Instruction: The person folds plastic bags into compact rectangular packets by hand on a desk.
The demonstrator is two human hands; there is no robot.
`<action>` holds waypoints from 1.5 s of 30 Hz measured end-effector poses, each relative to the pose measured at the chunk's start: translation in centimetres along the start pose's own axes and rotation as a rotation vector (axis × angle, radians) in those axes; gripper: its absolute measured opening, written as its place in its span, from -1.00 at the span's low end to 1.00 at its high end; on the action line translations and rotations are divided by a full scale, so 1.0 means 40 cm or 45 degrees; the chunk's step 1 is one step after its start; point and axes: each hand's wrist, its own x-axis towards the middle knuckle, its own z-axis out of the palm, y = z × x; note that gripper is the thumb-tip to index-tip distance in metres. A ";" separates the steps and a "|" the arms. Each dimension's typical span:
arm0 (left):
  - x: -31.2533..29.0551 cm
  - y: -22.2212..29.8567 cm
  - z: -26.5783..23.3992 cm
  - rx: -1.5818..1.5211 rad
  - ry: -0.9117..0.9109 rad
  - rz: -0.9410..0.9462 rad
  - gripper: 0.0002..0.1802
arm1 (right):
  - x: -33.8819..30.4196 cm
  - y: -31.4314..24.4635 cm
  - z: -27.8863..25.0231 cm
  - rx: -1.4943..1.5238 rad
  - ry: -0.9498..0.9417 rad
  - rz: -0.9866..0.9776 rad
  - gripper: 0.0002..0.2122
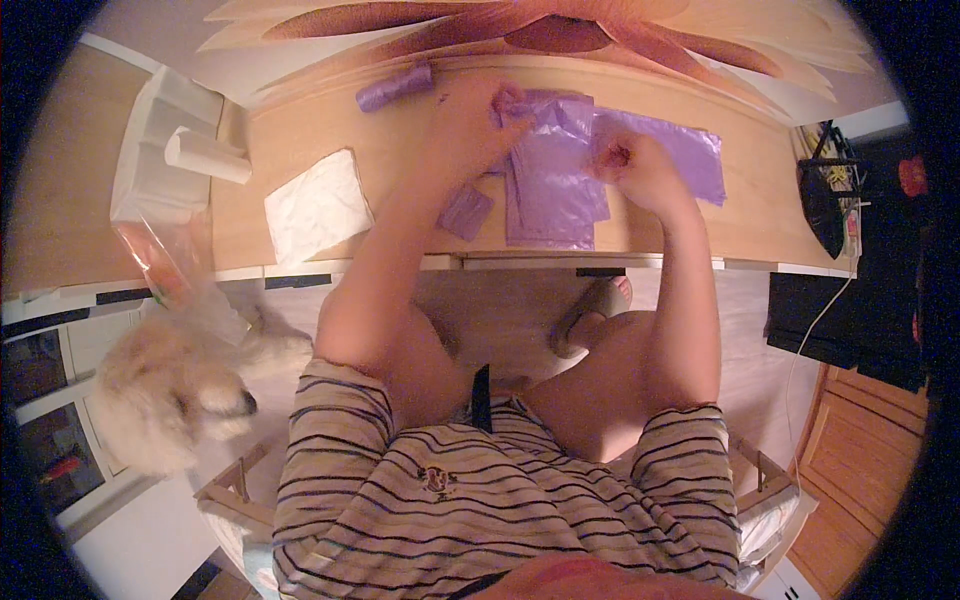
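Note:
Thin, shiny purple plastic bags (560, 205) lie flat in a stack on the wooden desk in front of me. My left hand (490, 125) is at the stack's upper left corner, its fingers closed on a bunched bit of purple plastic. At the right side of the stack, my right hand (640, 172) is curled with fingertips together at the bag's edge. Another spread purple bag (690, 155) lies to the right, partly behind that hand. A small folded purple bag (465, 212) rests below my left wrist. Beyond my left forearm is a purple bag roll (395, 88).
On the desk (755, 205) at left lie a crumpled white sheet (318, 205) and a white roll (207, 156). A clear plastic bag (165, 265) hangs over the left edge. A black holder (822, 190) stands at right, a cable (822, 312) below it. A pale dog (165, 395) is at my left.

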 end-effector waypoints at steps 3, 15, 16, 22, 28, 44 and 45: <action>-0.074 -0.005 -0.021 0.146 -0.319 0.321 -0.60 | -0.050 0.016 -0.011 -0.037 -0.181 -0.099 -0.82; -0.177 -0.017 0.026 0.251 -0.477 0.644 -0.76 | -0.147 -0.046 0.020 -0.526 -0.010 -0.405 -0.84; -0.177 -0.019 0.027 0.247 -0.459 0.672 -0.79 | -0.150 -0.046 0.020 -0.526 -0.011 -0.400 -0.84; -0.178 -0.006 0.001 0.093 -0.329 0.602 -0.84 | -0.165 -0.085 0.020 -0.540 0.079 -0.530 -0.74; -0.171 -0.011 -0.042 0.023 -0.455 0.567 -0.86 | -0.166 -0.072 0.041 -0.578 0.176 -0.566 -0.71; -0.191 -0.032 -0.051 0.305 -0.474 0.880 -0.87 | -0.177 -0.091 0.032 -0.552 -0.003 -0.605 -0.91; -0.192 -0.032 -0.048 0.333 -0.489 0.893 -0.88 | -0.177 -0.092 0.031 -0.544 -0.031 -0.592 -0.91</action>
